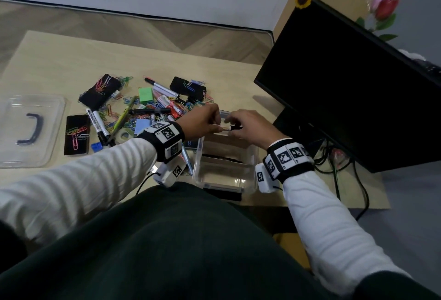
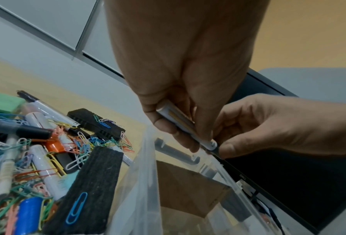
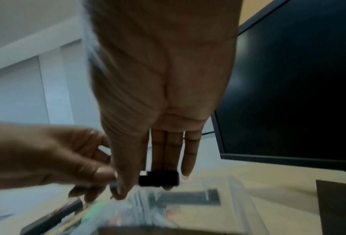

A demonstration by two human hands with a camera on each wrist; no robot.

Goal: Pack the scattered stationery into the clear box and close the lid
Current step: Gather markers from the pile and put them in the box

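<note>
Far out to the left of your left hand (image 1: 202,122) the clear lid (image 1: 28,130) lies flat on the desk (image 1: 59,61) with its dark handle up, set well apart from the work, probably so it stays out of the way until the packing is done. Between the lid and that hand sits the scattered heap: paper clips (image 1: 112,111) in many colours, black erasers (image 1: 99,92) with clips lying on them, markers (image 1: 99,125), a green note pad (image 1: 145,94) and a roll of tape (image 1: 124,134), all still on the desk, so most of the task looks undone. Your left hand hovers above the far end of the clear box (image 1: 224,168), fingers and thumb curled round the white barrel of a marker (image 2: 185,125). It is a slim white pen with a yellowish stripe along its body and a black cap end. Just to the right, your right hand (image 1: 253,125) meets it: thumb and fingertips pinch the black cap (image 3: 159,178), the other fingers held nearly straight. You seem to hold the marker at both ends to press the cap home or to steady it before it goes in, though I cannot tell which. Below both hands the box stands open near the desk edge, holding little beyond a dark flat item near its floor. To the right of your right hand stands a dark monitor (image 1: 346,80).
</note>
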